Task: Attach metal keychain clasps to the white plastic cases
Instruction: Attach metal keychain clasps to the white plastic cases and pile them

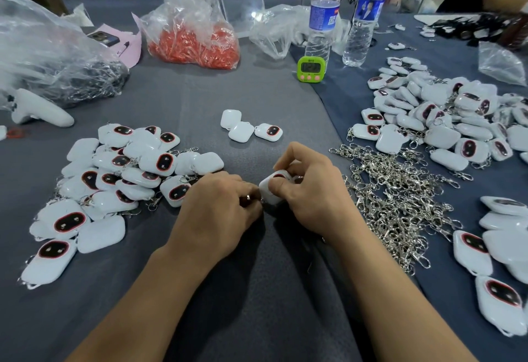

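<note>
Grey cloth-covered table (257,99) has a big pile of white cases (445,121) on the right and another pile (120,179) on the left, with a tangled heap of loose metal clasps (397,199) just right of the hands. Dead centre, the right hand (311,190) has fingers and thumb curled round one white case (271,187). The left hand (217,210), right up against it, is curled tight, pinching a small clasp ring (249,197) at the case's corner.
</note>
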A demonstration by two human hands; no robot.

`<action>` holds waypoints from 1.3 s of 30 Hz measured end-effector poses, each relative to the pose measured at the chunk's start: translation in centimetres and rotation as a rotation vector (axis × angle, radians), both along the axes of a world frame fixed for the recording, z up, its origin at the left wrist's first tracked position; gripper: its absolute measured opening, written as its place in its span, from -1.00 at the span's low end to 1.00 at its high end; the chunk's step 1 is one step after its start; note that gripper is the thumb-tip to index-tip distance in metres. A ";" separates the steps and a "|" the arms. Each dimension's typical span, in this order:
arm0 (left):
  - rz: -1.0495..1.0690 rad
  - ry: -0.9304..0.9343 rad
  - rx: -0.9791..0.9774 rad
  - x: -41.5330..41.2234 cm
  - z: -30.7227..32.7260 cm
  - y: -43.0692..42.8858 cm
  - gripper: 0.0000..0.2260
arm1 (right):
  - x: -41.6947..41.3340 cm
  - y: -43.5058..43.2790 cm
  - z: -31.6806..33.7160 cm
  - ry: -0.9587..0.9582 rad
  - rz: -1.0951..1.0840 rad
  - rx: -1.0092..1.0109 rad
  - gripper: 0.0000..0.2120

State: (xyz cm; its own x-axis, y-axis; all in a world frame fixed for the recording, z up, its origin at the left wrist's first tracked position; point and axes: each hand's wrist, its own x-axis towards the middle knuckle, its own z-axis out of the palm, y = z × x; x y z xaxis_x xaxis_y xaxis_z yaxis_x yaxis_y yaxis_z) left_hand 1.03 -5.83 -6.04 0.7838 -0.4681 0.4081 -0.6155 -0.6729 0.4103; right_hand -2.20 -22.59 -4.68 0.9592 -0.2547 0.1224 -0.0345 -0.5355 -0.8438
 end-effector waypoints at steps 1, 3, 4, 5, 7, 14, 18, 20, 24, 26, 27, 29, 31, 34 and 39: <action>0.000 -0.012 0.002 -0.1 0.1 0.0 -0.96 | 0.0 0.0 0.1 0.000 0.004 -0.006 -0.84; 0.006 -0.066 0.037 -0.3 0.2 0.0 -0.95 | -0.1 0.0 0.2 0.013 0.007 -0.010 -0.84; 0.013 -0.101 0.063 -0.5 0.4 -0.1 -0.93 | 0.0 -0.1 0.2 0.027 0.009 -0.002 -0.84; 0.021 -0.131 0.080 -0.7 0.5 -0.1 -0.90 | 0.0 -0.1 0.3 0.043 0.012 0.015 -0.84; 0.036 -0.165 0.084 -0.9 0.6 -0.2 -0.86 | 0.0 -0.3 0.4 0.072 0.019 0.061 -0.84; 0.097 -0.146 0.081 -1.2 0.3 -0.2 -0.85 | -0.2 -0.2 0.4 0.084 0.019 -0.006 -0.86; 0.117 -0.105 0.037 -1.2 0.2 -0.2 -0.87 | -0.1 0.0 0.2 0.102 0.002 0.086 -0.86; 0.137 -0.040 -0.071 -1.1 0.4 -0.2 -0.90 | 0.0 0.2 0.1 0.111 -0.040 0.277 -0.85; 0.127 0.167 -0.379 -0.7 0.5 -0.3 -0.82 | 0.2 0.2 0.5 0.112 -0.088 0.624 -0.83; 0.077 0.282 -0.471 -0.5 0.6 -0.2 -0.80 | 0.1 0.0 0.9 0.139 -0.086 0.729 -0.85; 0.056 0.327 -0.518 -0.3 0.6 -0.2 -0.81 | 0.1 -0.1 1.1 0.157 -0.082 0.764 -0.85; 0.019 0.377 -0.597 0.1 0.5 -0.1 -0.84 | 0.1 -0.2 1.2 0.191 -0.061 0.828 -0.85; -0.013 0.401 -0.643 0.1 0.5 -0.2 -0.88 | 0.0 -0.2 1.4 0.207 -0.032 0.887 -0.85; -0.054 0.529 -0.757 0.0 0.5 -0.5 -0.87 | -0.1 -0.1 1.6 0.216 -0.013 0.933 -0.86; -0.045 0.287 -0.539 0.1 0.5 0.1 -0.91 | -0.3 0.0 1.7 0.142 0.026 0.897 -0.82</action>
